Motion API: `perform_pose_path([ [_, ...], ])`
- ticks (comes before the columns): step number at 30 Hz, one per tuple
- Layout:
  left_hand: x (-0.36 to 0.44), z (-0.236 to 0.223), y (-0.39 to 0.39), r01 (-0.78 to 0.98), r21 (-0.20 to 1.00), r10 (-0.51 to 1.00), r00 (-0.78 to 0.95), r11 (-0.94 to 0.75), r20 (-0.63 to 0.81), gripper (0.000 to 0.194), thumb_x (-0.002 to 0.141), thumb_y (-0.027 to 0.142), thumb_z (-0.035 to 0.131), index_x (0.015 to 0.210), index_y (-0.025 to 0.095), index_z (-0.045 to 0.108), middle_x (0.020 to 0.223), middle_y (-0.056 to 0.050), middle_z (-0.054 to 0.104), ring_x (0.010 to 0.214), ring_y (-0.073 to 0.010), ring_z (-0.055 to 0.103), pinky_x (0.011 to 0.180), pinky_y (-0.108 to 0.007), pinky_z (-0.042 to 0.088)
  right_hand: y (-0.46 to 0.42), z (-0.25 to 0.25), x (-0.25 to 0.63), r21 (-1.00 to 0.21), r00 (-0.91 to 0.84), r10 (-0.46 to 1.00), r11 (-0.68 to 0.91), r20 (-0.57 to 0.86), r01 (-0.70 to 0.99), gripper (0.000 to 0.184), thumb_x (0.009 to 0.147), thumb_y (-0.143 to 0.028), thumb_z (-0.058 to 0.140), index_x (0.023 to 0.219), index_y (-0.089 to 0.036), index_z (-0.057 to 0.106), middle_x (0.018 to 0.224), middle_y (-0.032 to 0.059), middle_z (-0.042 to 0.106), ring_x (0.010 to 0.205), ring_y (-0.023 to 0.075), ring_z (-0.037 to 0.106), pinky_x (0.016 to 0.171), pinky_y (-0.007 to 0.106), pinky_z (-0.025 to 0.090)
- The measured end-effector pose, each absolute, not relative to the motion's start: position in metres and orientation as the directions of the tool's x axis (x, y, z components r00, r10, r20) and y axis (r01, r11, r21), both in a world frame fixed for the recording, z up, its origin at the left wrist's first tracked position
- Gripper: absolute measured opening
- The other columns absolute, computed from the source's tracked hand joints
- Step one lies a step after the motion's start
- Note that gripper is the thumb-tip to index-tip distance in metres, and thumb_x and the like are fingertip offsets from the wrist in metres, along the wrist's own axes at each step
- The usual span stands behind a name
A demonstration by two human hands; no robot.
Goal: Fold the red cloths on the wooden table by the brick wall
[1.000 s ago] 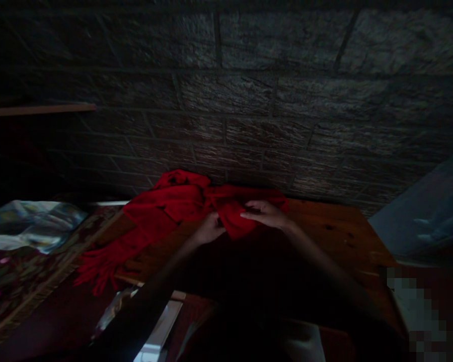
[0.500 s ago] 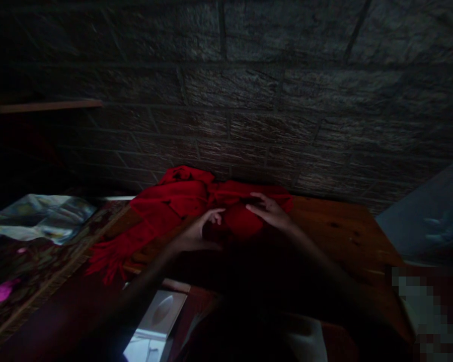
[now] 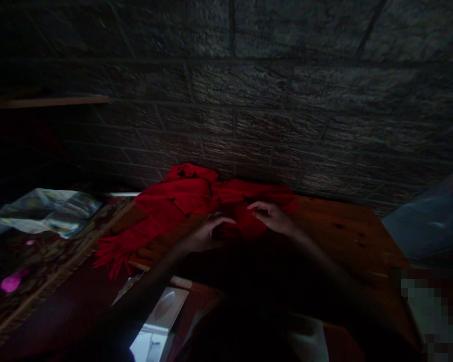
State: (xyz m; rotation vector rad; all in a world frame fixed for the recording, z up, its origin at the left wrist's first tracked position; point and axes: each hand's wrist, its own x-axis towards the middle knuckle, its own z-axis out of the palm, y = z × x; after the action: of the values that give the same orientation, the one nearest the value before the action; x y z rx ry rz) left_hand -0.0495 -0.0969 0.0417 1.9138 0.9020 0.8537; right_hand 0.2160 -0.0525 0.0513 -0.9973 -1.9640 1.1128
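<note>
A red scarf [image 3: 177, 193] with a fringed end lies bunched along the back of a low wooden table [image 3: 340, 231]. Above its near part, my left hand [image 3: 207, 234] is held with fingers bent forward and thumb apart, gripping nothing that I can see. Facing it from the right, my right hand [image 3: 274, 219] has loosely curled fingers spread from the thumb, over or just touching the red cloth. Deep shadow between my arms hides whatever is under the hands, so contact with the scarf is unclear.
A dark brick-patterned wall [image 3: 249, 90] rises behind the table. At left are a wooden shelf edge [image 3: 60, 102], a crumpled patterned sheet [image 3: 56, 211], a fringed rug [image 3: 60, 266] and a pink object [image 3: 11, 282]. A pale box [image 3: 168, 304] with an oval mark sits below.
Both hands have come slightly lower and nearer the body, with the right fingers more curled. The whole view has shifted a little. The scarf looks much the same.
</note>
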Motion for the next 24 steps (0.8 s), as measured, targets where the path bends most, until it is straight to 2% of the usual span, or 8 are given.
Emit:
perform_pose_path([
  [3,-0.055,0.041,-0.097,0.147,0.956,0.782,0.612,-0.253,0.113,0.060,0.069,0.014,0.075,0.127,0.021,0.060,0.111,-0.009,0.068,0.103,-0.0229,0.064,0.090,-0.032,0.048,-0.052,0.047,0.217,-0.884,-0.481,0.863,0.340,0.158,0.320,0.026,0.088,-0.026,0.053,0.110,-0.021,0.066,0.109,0.0042,0.070,0.104,0.0194,0.063,0.095,0.037,0.047],
  [5,-0.065,0.045,-0.096,0.137,0.963,0.757,0.647,-0.232,0.091,0.061,0.070,0.016,0.074,0.130,0.020,0.059,0.109,-0.009,0.069,0.101,-0.0235,0.065,0.087,-0.030,0.049,-0.052,0.046,0.218,-0.881,-0.473,0.866,0.345,0.165,0.324,0.027,0.088,-0.026,0.053,0.111,-0.021,0.066,0.111,0.0044,0.070,0.105,0.0193,0.063,0.095,0.036,0.047],
  [11,-0.095,0.067,-0.095,0.348,0.901,0.771,0.637,-0.260,-0.023,0.029,0.080,0.032,0.071,0.104,0.017,0.074,0.084,-0.006,0.070,0.073,-0.0177,0.061,0.068,-0.023,0.047,-0.060,0.052,0.215,-0.859,-0.439,0.871,0.385,0.219,0.338,0.029,0.090,-0.030,0.054,0.116,-0.022,0.064,0.117,0.0062,0.069,0.102,0.0194,0.066,0.092,0.036,0.049],
  [13,-0.091,0.068,-0.098,0.380,0.861,0.820,0.567,-0.339,0.072,0.028,0.075,0.033,0.076,0.100,0.020,0.075,0.088,-0.006,0.070,0.080,-0.0191,0.061,0.075,-0.025,0.048,-0.064,0.054,0.212,-0.822,-0.436,0.870,0.414,0.232,0.390,0.028,0.091,-0.032,0.056,0.116,-0.024,0.064,0.118,0.0060,0.069,0.105,0.0203,0.066,0.093,0.036,0.049],
  [15,-0.081,0.063,-0.102,0.381,0.820,0.837,0.509,-0.426,0.199,0.037,0.070,0.033,0.081,0.105,0.022,0.074,0.101,-0.007,0.070,0.096,-0.0228,0.061,0.089,-0.029,0.047,-0.068,0.053,0.209,-0.764,-0.442,0.865,0.447,0.237,0.465,0.025,0.091,-0.032,0.057,0.114,-0.024,0.065,0.116,0.0056,0.071,0.105,0.0212,0.067,0.094,0.037,0.049],
  [17,-0.069,0.054,-0.106,0.377,0.793,0.821,0.514,-0.478,0.251,0.052,0.066,0.034,0.084,0.115,0.026,0.071,0.120,-0.008,0.066,0.112,-0.0267,0.057,0.101,-0.034,0.043,-0.070,0.051,0.207,-0.714,-0.448,0.860,0.472,0.245,0.517,0.023,0.091,-0.032,0.057,0.111,-0.024,0.066,0.113,0.0054,0.072,0.105,0.0219,0.067,0.095,0.038,0.049],
  [19,-0.059,0.042,-0.109,0.399,0.757,0.799,0.542,-0.517,0.261,0.056,0.066,0.035,0.084,0.120,0.029,0.069,0.133,-0.007,0.059,0.122,-0.0291,0.053,0.108,-0.037,0.037,-0.072,0.048,0.205,-0.694,-0.439,0.863,0.476,0.251,0.539,0.023,0.092,-0.032,0.055,0.111,-0.024,0.065,0.113,0.0053,0.072,0.106,0.0221,0.067,0.096,0.038,0.049],
  [24,-0.053,0.028,-0.112,0.510,0.569,0.754,0.546,-0.645,0.365,0.031,0.084,0.027,0.068,0.114,0.032,0.073,0.127,-0.007,0.065,0.120,-0.0291,0.054,0.111,-0.044,0.029,-0.079,0.043,0.201,-0.677,-0.385,0.897,0.422,0.215,0.604,0.025,0.094,-0.035,0.052,0.114,-0.025,0.064,0.115,0.0067,0.072,0.105,0.0242,0.067,0.096,0.040,0.049],
])
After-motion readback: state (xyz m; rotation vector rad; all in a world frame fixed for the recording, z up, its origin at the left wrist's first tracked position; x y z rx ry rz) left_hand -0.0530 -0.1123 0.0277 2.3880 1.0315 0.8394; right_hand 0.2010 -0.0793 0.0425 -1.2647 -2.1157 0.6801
